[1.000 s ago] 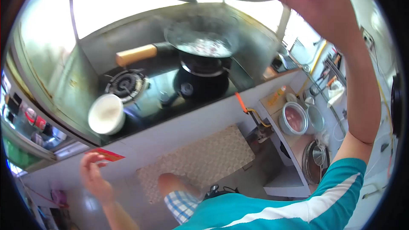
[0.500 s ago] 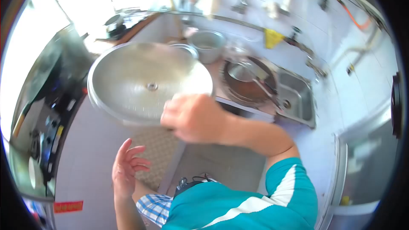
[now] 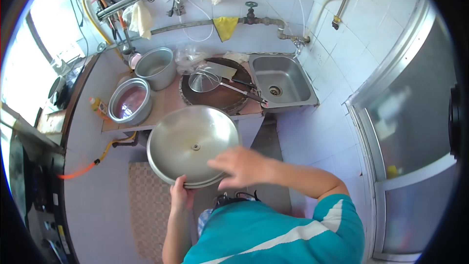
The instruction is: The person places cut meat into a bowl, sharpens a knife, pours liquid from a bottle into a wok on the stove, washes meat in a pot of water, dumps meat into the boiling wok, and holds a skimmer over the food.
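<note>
A large round metal lid (image 3: 178, 134), with a small fitting at its centre, is tilted in front of me with its hollow face up. My left hand (image 3: 181, 196) grips the near rim, thumb on top and fingers underneath. Over the lid's right edge is my right hand (image 3: 243, 167), its fingers stretched to the left and the thumb apart; it is slightly blurred, and I cannot tell whether it touches the metal. Beyond the lid, a wire skimmer (image 3: 204, 81) and a cleaver (image 3: 220, 70) lie on a round brown chopping board (image 3: 207, 99).
Two metal pots, one holding reddish liquid (image 3: 131, 101) and a taller pot (image 3: 157, 67), stand on the counter beside a yellow bottle (image 3: 99, 107). A steel sink (image 3: 286, 76) is at the right. A stove (image 3: 41, 190) flanks my left, a framed glass door (image 3: 405, 117) my right.
The view has turned left to right toward the counter and sink. My left hand, free before, now holds the lid's rim. The right hand has gone from a closed grip at the rim to outstretched fingers.
</note>
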Demonstrator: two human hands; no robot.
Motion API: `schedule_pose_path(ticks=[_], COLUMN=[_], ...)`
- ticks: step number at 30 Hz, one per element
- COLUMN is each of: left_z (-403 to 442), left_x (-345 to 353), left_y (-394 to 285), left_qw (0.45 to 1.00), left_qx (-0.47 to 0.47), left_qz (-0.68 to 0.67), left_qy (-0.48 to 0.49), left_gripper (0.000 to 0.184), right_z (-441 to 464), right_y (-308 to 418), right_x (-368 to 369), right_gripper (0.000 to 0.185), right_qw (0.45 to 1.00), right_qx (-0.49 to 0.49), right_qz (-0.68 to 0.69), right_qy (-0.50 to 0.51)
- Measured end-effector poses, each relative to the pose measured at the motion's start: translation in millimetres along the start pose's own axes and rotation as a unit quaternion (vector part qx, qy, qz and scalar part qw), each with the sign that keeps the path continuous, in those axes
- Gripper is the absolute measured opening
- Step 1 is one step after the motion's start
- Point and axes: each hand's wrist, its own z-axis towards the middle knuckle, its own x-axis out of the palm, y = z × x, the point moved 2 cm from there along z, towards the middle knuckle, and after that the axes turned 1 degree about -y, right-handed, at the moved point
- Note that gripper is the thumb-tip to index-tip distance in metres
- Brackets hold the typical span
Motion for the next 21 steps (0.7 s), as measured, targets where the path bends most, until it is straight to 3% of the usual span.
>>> schedule_pose_path(ticks=[3, 6, 11, 14, 16, 18, 19, 21], left_z=[34.8, 45.4, 76.7, 95.8, 113.5, 131.6, 137.6, 156.8], left_x=[-5.2, 19.3, 46.0, 74.1, 98.6, 131.8, 152.2, 191.3], left_y=[1.8, -7.3, -12.9, -7.2, 4.4, 13.6, 19.4, 36.0], left_qw=[0.998, 0.998, 0.995, 0.995, 0.995, 0.995, 0.997, 0.997], left_qx=[0.007, 0.029, 0.023, 0.037, 0.042, 0.044, 0.024, 0.002], left_qz=[0.03, 0.013, 0.013, 0.042, 0.047, 0.052, 0.057, 0.063], left_qy=[0.05, 0.051, 0.094, 0.087, 0.079, 0.067, 0.055, 0.035], left_gripper=[0.033, 0.031, 0.034, 0.036, 0.036, 0.036, 0.035, 0.035], right_z=[-19.2, -25.6, 6.9, 26.0, 16.0, -14.5, -31.2, -63.4], right_y=[-68.4, -116.1, -212.6, -286.2, -342.7, -386.6, -410.9, -455.2], right_x=[-35.0, -73.8, -120.0, -159.1, -189.5, -219.1, -230.7, -245.6], right_gripper=[0.04, 0.035, 0.033, 0.035, 0.037, 0.036, 0.036, 0.033], right_qw=[0.98, 0.914, 0.898, 0.89, 0.822, 0.703, 0.708, 0.642], right_qx=[0.149, 0.366, 0.362, 0.388, 0.41, 0.345, 0.346, 0.445], right_qz=[-0.067, 0.05, 0.063, -0.018, -0.162, -0.315, -0.311, -0.368], right_qy=[-0.117, -0.169, -0.242, -0.239, -0.36, -0.536, -0.532, -0.504])
